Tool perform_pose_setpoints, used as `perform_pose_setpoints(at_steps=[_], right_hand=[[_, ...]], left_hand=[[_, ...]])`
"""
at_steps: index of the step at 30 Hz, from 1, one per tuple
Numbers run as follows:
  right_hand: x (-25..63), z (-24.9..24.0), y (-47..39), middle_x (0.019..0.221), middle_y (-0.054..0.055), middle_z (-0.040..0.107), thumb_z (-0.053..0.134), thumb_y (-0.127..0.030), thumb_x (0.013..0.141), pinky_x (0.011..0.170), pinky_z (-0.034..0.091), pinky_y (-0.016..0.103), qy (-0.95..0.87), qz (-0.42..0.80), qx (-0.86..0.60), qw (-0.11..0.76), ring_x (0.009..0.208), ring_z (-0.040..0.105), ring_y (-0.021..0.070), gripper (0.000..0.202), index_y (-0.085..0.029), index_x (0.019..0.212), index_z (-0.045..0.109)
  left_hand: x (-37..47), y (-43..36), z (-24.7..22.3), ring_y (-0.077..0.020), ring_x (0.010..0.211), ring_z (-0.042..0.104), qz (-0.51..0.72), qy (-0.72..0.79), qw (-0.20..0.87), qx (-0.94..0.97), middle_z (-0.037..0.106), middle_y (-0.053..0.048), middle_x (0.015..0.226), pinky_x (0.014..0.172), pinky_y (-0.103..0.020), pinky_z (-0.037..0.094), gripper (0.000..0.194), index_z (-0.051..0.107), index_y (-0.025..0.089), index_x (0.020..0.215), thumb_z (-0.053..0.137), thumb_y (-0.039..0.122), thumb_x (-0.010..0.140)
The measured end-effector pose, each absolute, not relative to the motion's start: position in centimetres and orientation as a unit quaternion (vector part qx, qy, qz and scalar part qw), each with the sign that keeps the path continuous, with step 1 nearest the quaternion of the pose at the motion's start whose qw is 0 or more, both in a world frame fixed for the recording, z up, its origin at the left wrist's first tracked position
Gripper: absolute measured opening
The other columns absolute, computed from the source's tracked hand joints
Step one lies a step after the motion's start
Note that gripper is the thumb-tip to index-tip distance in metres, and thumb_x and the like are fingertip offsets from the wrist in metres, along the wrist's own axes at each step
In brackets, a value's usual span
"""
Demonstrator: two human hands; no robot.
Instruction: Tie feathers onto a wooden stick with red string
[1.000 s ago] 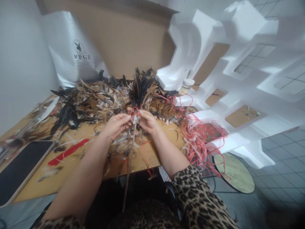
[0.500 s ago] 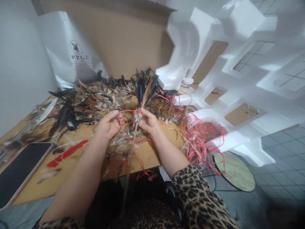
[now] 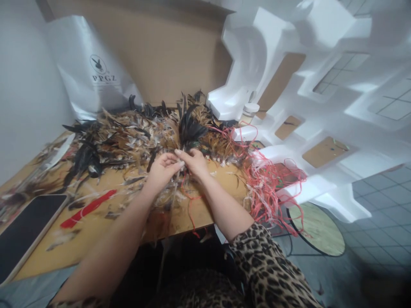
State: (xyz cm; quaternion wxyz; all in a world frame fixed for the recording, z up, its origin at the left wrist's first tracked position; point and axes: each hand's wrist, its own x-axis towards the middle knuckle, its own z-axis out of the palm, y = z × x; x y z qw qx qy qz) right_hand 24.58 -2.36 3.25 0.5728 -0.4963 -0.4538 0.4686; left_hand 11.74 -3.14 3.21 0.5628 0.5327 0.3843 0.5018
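My left hand point(image 3: 164, 170) and my right hand point(image 3: 196, 163) meet at the base of a bunch of dark feathers point(image 3: 190, 126), which fans upward and away from me. A thin stick point(image 3: 174, 201) runs down from under the fingers toward my lap. My right hand is closed round the base of the bunch. The left thumb and fingertips are pinched against it, where the red plastic string was wrapped; the fingers hide the string there. One length of red string point(image 3: 190, 209) hangs below my right hand over the table's front edge.
Loose brown and black feathers point(image 3: 122, 137) pile up behind my hands. A tangle of pink-red string point(image 3: 272, 188) lies at right, against white foam packing point(image 3: 257, 77). At left are a phone point(image 3: 32, 235), a red strip point(image 3: 88, 209) and a silver bag point(image 3: 93, 94). A round stool point(image 3: 317, 229) stands lower right.
My left hand has moved right to join my right hand, and the string stretched between them no longer shows. The dark feathers have turned and spread to the right.
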Motion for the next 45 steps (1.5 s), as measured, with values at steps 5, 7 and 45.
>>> perform_pose_setpoints(at_steps=[5,7,45], right_hand=[[24.7,2.9,-1.6,0.064,-0.004,0.056,0.066,-0.061,0.067,0.052,0.044,0.021,-0.393,0.579,-0.388,0.601,0.052,0.052,0.0074,0.046,-0.018,0.076,0.053],[24.9,2.8,-1.2,0.072,-0.002,0.061,0.066,-0.06,0.068,0.058,0.049,0.025,-0.371,0.633,-0.355,0.579,0.058,0.058,0.0095,0.045,-0.019,0.085,0.056],[24.8,2.5,-1.9,0.043,-0.009,0.037,0.061,-0.037,0.075,0.039,0.02,0.018,-0.487,0.546,-0.437,0.523,0.037,0.026,0.003,0.023,-0.014,0.071,0.06]], left_hand=[[11.2,-2.6,3.0,-0.0102,0.061,0.061,0.496,0.326,0.687,0.419,0.065,-0.002,0.075,0.062,-0.022,0.05,0.034,0.056,0.014,0.087,0.078,0.024,0.062],[10.7,-2.3,3.2,-0.01,0.062,0.061,0.482,0.299,0.723,0.394,0.065,-0.003,0.078,0.061,-0.022,0.051,0.033,0.058,0.014,0.093,0.075,0.018,0.066],[10.0,-1.9,3.9,-0.0003,0.034,0.03,0.485,0.287,0.784,0.259,0.042,0.003,0.058,0.027,-0.008,0.019,0.024,0.046,0.013,0.072,0.038,0.015,0.095]])
